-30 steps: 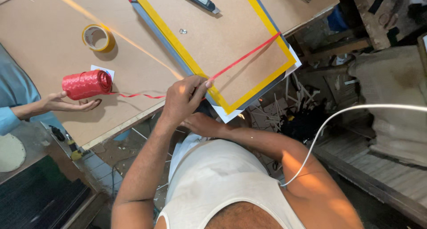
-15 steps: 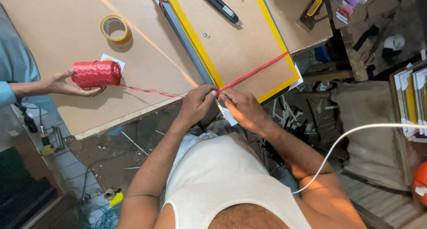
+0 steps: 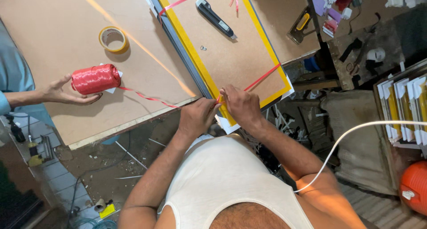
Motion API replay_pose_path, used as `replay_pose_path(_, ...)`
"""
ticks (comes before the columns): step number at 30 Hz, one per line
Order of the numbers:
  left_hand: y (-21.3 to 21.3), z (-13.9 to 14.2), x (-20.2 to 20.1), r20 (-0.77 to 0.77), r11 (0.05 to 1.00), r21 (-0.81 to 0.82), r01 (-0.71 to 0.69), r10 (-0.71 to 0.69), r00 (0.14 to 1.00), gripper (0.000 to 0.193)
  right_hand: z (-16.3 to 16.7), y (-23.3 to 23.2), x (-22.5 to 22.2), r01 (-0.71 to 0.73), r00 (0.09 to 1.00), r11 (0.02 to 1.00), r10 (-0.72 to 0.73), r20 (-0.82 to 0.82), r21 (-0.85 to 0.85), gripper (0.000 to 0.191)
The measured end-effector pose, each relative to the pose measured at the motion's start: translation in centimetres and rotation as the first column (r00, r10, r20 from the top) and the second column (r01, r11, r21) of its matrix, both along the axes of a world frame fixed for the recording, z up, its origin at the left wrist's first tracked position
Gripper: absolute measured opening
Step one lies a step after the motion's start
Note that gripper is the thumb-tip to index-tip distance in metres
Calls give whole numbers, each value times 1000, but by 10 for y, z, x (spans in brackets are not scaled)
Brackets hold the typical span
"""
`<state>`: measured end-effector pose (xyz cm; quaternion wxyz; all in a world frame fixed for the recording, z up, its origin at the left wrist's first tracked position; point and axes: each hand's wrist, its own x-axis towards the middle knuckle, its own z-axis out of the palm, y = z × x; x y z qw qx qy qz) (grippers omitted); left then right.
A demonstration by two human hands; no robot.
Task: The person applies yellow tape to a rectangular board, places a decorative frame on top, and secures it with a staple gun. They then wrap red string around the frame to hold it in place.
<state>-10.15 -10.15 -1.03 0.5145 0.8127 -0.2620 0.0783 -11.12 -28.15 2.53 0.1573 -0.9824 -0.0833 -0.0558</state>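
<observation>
Red ribbon point(image 3: 262, 80) pinched at the board's point(image 3: 231, 55) near edge.
Left hand point(image 3: 198, 118) and right hand point(image 3: 240, 105) meet there, fingertips closed on it; it runs left to a spool point(image 3: 94, 78) steadied by a co-worker's hand point(image 3: 66, 93).

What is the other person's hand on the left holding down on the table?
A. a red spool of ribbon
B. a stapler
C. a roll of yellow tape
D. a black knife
A: the co-worker's hand rests against the red spool of ribbon, while the roll of yellow tape and the black knife lie apart, untouched.
</observation>
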Motion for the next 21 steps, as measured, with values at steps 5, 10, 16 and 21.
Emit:
replay_pose_path(5,-7,-14,-7,7,998,60,-32,31,999,17,13,-6,15,127,983,991,-131,-132,-40,30)
replay_pose_path(10,-6,-46,10,-746,828,-561,-7,-502,437,25,34,-7,-2,-28,993,999,24,117,38,47)
replay_pose_path(16,-7,-62,-2,-709,854,-519,29,-449,544,23,-4,-22,-17,-12,912,879,204,-355,476,31)
replay_pose_path(21,-2,-80,-13,-468,879,-473,60,-308,828,24,-47,-46,-7,450,766,550,167,-621,704,39)
